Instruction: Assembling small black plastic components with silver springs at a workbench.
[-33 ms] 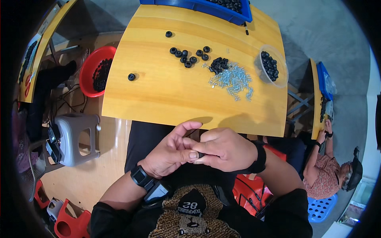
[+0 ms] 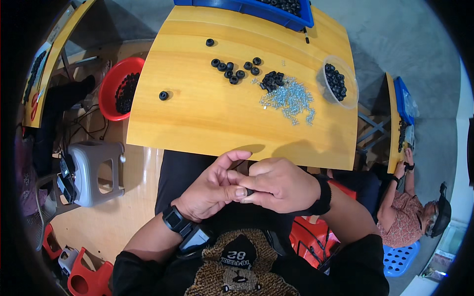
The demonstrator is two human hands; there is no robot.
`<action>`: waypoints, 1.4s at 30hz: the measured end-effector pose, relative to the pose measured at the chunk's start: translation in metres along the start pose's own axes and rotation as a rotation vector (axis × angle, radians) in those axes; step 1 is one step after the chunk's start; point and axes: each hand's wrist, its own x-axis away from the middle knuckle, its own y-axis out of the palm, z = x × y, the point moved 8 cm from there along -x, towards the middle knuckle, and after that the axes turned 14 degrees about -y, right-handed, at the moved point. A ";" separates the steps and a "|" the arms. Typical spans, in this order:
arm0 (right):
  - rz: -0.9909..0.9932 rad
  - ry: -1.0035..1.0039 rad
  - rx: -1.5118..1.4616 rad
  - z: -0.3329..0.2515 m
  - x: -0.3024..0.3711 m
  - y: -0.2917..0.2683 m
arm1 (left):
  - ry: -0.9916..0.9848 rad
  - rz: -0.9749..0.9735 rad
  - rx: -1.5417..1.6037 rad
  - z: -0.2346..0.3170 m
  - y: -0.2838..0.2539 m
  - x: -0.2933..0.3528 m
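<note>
My left hand (image 2: 213, 188) and my right hand (image 2: 286, 186) meet just off the near edge of the yellow table (image 2: 182, 118). Between them is a small black part (image 2: 249, 192), mostly hidden by the fingers. My right thumb and bent forefinger pinch it from the right. The left thumb and a fingertip press on its other end, while the left forefinger stretches up and away. Round black knob-like pieces with a hole (image 2: 234, 80) lie in a loose group on the table. Beside them sit a heap of flatter black parts (image 2: 272, 81) and a spread of small clear bluish pieces (image 2: 291, 101).
A clear round tub (image 2: 354, 98) of black pieces stands at the table's right edge, a blue tray (image 2: 237, 9) at the far edge. Left on the floor are a red basin (image 2: 106, 93) and a grey stool (image 2: 89, 172). Another person (image 2: 402, 222) works at a table on the right.
</note>
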 end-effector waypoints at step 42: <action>0.349 0.177 0.193 -0.025 0.036 -0.019 | -0.056 0.018 0.011 -0.014 0.015 -0.009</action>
